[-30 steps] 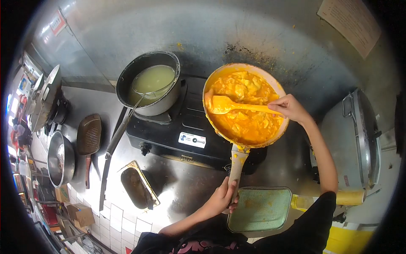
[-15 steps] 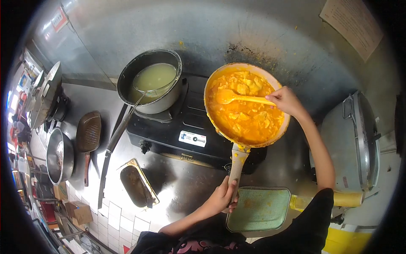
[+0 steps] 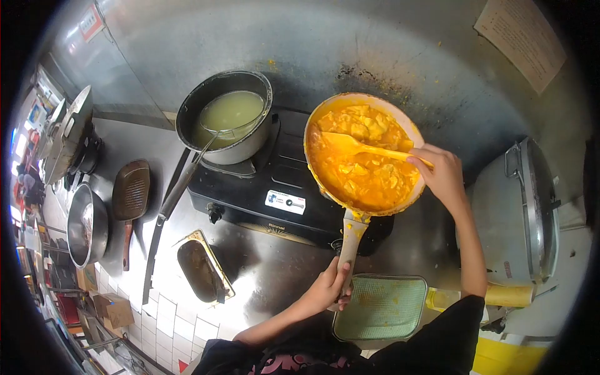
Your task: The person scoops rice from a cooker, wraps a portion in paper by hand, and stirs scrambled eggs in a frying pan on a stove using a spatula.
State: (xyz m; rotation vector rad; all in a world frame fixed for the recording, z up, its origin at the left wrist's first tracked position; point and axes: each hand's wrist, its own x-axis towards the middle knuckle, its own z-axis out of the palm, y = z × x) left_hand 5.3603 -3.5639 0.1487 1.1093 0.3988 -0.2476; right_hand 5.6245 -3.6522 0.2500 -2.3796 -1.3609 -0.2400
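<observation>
A frying pan (image 3: 350, 232) with a pale handle sits over the right burner, filled with chunky orange-yellow food in sauce (image 3: 359, 175). My left hand (image 3: 330, 287) is wrapped round the lower end of the pan's handle. Above the pan's right rim, my right hand (image 3: 442, 175) grips the end of a yellow spatula (image 3: 381, 150). The spatula's blade lies in the sauce, toward the left of the pan. Below the pan is the black Rinnai gas stove (image 3: 256, 209), partly covered by it.
A dark pot (image 3: 250, 147) of pale green liquid with a long-handled strainer (image 3: 181, 187) stands on the left burner. Around lie a grill pan (image 3: 132, 190), metal bowl (image 3: 97, 231), rectangular tin (image 3: 200, 269) and green mesh tray (image 3: 381, 309). A large lidded pot (image 3: 509, 206) stands right.
My right hand has moved right and slightly down, drawing the spatula a little through the sauce. The left hand stays on the pan's handle.
</observation>
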